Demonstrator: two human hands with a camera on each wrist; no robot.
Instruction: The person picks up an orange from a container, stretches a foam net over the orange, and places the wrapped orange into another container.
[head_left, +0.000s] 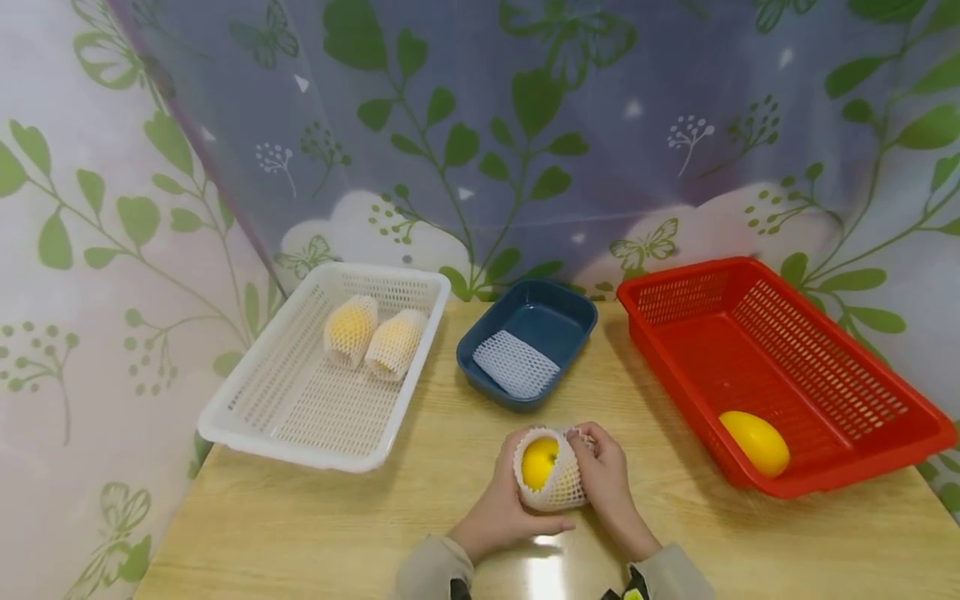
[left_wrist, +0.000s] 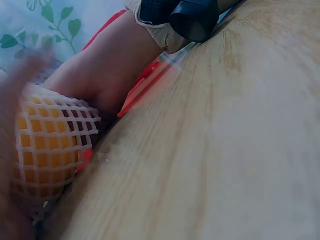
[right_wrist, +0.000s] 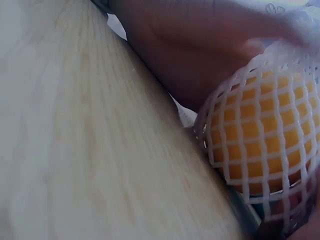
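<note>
A yellow mango (head_left: 537, 465) sits inside a white foam net sleeve (head_left: 564, 492), near the table's front. Its bare end shows through the net's opening on the left side. My left hand (head_left: 498, 510) holds the wrapped mango from the left and below, thumb underneath. From the right, my right hand (head_left: 606, 477) grips the net's other end, where the mesh is bunched by the fingers. The netted mango (left_wrist: 47, 145) fills the left edge of the left wrist view. In the right wrist view, the mesh (right_wrist: 260, 135) is stretched round the fruit.
A white basket (head_left: 300, 454) at left holds two netted mangoes (head_left: 351, 332). The blue tray (head_left: 540, 312) at the back middle contains a flat foam net (head_left: 516, 363). At right, a red basket (head_left: 720, 350) has one bare mango (head_left: 756, 443). A patterned curtain (head_left: 480, 150) hangs behind the wooden table (head_left: 300, 533).
</note>
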